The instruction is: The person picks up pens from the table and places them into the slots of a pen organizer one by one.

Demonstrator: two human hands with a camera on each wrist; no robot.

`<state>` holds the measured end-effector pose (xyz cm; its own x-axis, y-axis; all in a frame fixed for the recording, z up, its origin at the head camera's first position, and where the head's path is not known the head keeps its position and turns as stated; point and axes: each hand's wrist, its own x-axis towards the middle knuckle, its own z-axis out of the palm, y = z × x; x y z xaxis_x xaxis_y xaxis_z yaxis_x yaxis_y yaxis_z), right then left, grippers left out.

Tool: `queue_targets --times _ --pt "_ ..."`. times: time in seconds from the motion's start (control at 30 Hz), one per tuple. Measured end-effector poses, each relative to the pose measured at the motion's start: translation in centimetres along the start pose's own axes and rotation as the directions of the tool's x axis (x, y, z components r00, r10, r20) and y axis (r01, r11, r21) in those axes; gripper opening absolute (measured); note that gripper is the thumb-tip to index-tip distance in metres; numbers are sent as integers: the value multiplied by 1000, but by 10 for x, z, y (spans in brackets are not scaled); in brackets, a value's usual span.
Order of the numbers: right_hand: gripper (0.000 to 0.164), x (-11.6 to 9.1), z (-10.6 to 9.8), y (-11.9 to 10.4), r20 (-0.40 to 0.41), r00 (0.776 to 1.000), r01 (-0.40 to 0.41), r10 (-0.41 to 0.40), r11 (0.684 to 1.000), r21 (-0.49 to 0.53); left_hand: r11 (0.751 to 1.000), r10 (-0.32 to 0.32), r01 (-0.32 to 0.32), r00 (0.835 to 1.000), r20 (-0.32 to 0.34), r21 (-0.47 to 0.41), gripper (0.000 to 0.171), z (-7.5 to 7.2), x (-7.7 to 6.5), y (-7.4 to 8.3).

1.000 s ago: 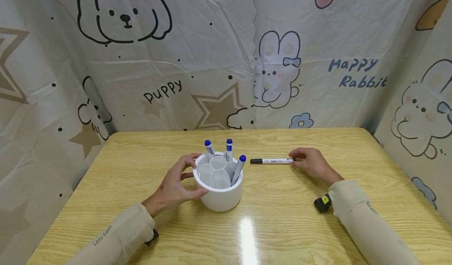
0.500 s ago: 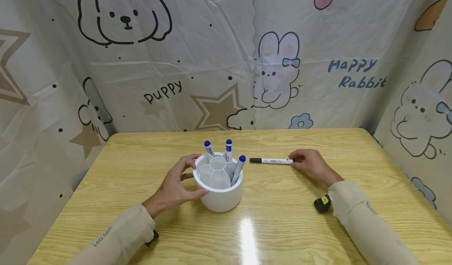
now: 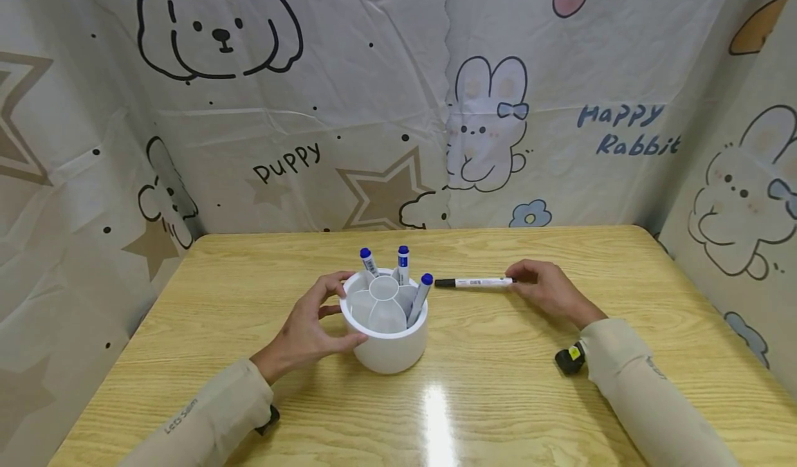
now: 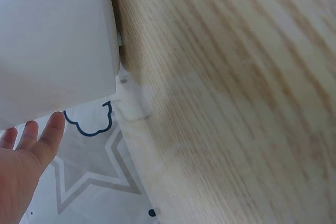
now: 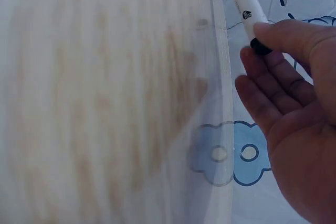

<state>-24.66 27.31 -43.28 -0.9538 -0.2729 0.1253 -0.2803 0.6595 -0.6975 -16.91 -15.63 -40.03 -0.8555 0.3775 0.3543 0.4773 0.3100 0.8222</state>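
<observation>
A round white pen holder (image 3: 389, 353) with several compartments stands on the table, and my left hand (image 3: 308, 318) grips its left side, thumb at the front of the rim and fingers behind. In the left wrist view the holder's smooth wall (image 4: 58, 45) fills the upper left, above my fingertips (image 4: 52, 129). Three blue-capped markers lean in its back and right compartments, among them the right one (image 3: 420, 299). To the right, my right hand (image 3: 544, 287) pinches the tail end of a white marker (image 3: 476, 282) whose black cap points left. The right wrist view shows the thumb on this marker (image 5: 247, 11).
The wood-grain table (image 3: 498, 398) reaches back to a printed curtain (image 3: 373, 107), which also hangs at both sides. Wrist cameras (image 3: 569, 360) are strapped below both sleeves.
My right hand and the black-capped marker have shifted slightly left, so the cap is closer to the pen holder. The left hand and holder look unmoved.
</observation>
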Motion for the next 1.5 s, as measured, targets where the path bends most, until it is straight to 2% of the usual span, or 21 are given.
queue_targets --times 0.17,0.33,0.47,0.57,0.67,0.73,0.87,0.97,1.03,1.2,1.43,1.5 --pt "21 -1 -3 -2 -20 1000 12 -11 998 58 1000 -1 1 1000 -1 4 56 0 0 0" --pt "24 -2 -6 -5 -73 997 28 -17 989 144 1000 -6 6 1000 0 2 56 0 0 -1" --pt "29 -2 -7 -8 -114 993 7 21 972 235 1000 -13 13 1000 -1 0 56 0 0 -1" --pt "35 -1 -8 -9 -150 987 1 51 945 327 1000 -15 15 1000 -2 2 56 0 0 -1" --pt "38 0 -9 -11 -182 981 23 64 896 443 1000 -17 17 1000 -3 5 56 0 0 -1" --pt "34 1 -10 -13 -204 977 52 61 862 504 1000 -18 18 1000 -3 6 56 0 -1 -1" --pt "23 1 -10 -18 -246 968 126 47 756 642 1000 -20 20 1000 2 -3 56 -1 0 0" --pt "19 1 -10 -22 -273 961 173 40 685 708 1000 -21 21 1000 8 -20 55 -1 0 1" --pt "18 1 -10 -25 -286 957 190 41 655 731 999 -22 23 1000 12 -26 55 -1 0 2" --pt "18 0 -11 -33 -322 945 224 54 611 759 999 -8 9 1000 18 -48 55 -2 0 1" --pt "19 -4 -12 -46 -330 943 267 37 505 821 998 15 -14 1000 22 -65 52 -3 -1 -1" --pt "21 -4 -11 -50 -336 942 285 19 483 828 998 17 -16 1000 21 -66 51 -3 -1 -1"
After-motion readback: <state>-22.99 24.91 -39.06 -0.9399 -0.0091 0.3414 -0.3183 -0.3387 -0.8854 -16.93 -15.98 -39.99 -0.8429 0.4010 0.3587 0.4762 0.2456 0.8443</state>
